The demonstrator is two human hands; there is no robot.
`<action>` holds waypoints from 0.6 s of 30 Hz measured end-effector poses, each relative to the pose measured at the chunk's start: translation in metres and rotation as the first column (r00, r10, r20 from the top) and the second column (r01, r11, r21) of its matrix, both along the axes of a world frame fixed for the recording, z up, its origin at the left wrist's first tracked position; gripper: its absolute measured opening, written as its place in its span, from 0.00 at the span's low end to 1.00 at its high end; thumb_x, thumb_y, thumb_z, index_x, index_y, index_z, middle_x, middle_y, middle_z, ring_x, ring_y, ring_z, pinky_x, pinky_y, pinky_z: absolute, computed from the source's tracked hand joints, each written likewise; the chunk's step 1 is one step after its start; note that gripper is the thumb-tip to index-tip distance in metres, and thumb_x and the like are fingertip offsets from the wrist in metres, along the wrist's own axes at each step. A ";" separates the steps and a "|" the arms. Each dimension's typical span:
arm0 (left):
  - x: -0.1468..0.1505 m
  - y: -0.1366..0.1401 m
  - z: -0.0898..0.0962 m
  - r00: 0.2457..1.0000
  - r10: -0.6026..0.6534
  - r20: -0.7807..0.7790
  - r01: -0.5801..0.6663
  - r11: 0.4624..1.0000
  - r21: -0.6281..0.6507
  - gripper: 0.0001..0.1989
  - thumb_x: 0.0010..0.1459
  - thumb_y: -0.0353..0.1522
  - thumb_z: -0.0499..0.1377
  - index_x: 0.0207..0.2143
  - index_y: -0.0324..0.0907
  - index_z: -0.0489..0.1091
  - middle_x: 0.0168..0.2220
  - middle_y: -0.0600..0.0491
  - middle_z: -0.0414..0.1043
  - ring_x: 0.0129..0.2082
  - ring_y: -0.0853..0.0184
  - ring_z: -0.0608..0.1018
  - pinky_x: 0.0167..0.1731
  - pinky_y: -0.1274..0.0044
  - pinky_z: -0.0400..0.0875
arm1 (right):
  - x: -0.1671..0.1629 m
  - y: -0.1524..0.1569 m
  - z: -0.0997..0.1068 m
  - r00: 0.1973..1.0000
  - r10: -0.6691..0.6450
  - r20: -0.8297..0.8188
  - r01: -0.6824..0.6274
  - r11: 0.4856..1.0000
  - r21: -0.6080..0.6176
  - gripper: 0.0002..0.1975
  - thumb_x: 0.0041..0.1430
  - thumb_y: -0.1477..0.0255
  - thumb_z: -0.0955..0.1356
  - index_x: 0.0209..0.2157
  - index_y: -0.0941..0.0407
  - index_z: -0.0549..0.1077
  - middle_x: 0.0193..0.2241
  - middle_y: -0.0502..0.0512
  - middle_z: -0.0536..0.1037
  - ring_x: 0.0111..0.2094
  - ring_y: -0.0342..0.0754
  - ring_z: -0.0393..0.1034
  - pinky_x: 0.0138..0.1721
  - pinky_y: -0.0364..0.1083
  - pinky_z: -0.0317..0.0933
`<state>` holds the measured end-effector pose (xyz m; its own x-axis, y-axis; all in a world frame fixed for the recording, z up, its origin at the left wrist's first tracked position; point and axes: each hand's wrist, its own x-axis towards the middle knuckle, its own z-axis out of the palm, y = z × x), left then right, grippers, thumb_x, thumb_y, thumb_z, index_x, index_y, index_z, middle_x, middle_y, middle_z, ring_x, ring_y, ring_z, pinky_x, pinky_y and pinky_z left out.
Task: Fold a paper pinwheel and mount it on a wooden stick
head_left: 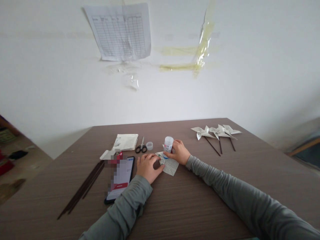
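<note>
My right hand (180,151) is closed around a small translucent plastic bottle (168,143) with a printed label and a bit of blue at its lower end. The bottle stands nearly upright over a small piece of printed paper (171,166) on the table; whether it touches the paper I cannot tell. My left hand (149,166) rests at the paper's left edge, fingers curved, with a gap between thumb and forefinger. Just beyond that hand lie black-handled scissors (141,148) and a small clear round cap (149,145). A phone (122,181) lies left of it.
Several dark thin sticks (86,185) lie on the left of the brown table (190,203). Behind the phone are a red-and-white packet (112,155) and stacked printed paper (125,142). Three paper pinwheels (218,131) on sticks lie at the back right, near the white wall (255,66).
</note>
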<state>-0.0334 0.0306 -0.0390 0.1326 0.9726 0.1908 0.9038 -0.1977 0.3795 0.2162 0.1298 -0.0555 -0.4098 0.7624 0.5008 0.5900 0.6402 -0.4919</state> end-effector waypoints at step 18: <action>-0.001 0.000 0.002 1.000 -0.010 0.028 0.010 1.000 0.005 0.14 0.70 0.47 0.80 0.55 0.58 0.95 0.65 0.48 0.95 0.73 0.39 0.85 0.81 0.41 0.74 | 0.005 -0.007 0.001 0.958 -0.050 -0.281 0.026 0.996 -0.088 0.14 0.72 0.57 0.86 0.38 0.49 0.87 0.43 0.60 0.94 0.51 0.67 0.91 0.69 0.71 0.82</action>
